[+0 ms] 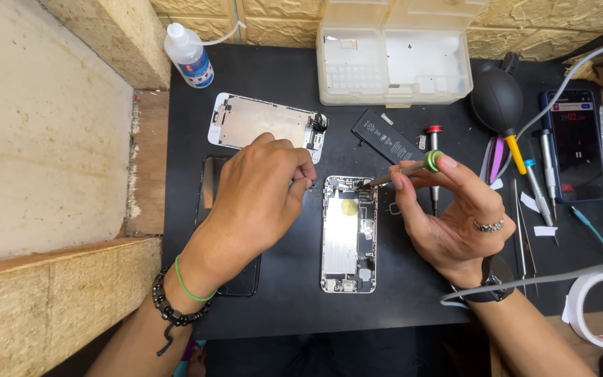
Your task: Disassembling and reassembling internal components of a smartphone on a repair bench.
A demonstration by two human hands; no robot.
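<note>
Head view: two hands work over a black desk (280, 293).
Opened phone body (348, 234): lies flat at centre, between both hands.
Right hand (451, 209): at 3 o'clock of the phone, pinching a green-capped screwdriver (413, 167), tip at the phone's top edge.
Left hand (259, 192): at 9 o'clock, fingers clenched on a small dark part near the phone's upper corner.
Screen panel (266, 126): at 11 o'clock.
Battery (387, 136): at 1 o'clock.

a: the opened phone shell (348, 234) looked like bare brushed metal, and the mat (287, 293) under it was matt black.

b: the wall blocks (43, 139) were rough and grainy; the parts box (393, 56) was cloudy, smooth plastic.
</note>
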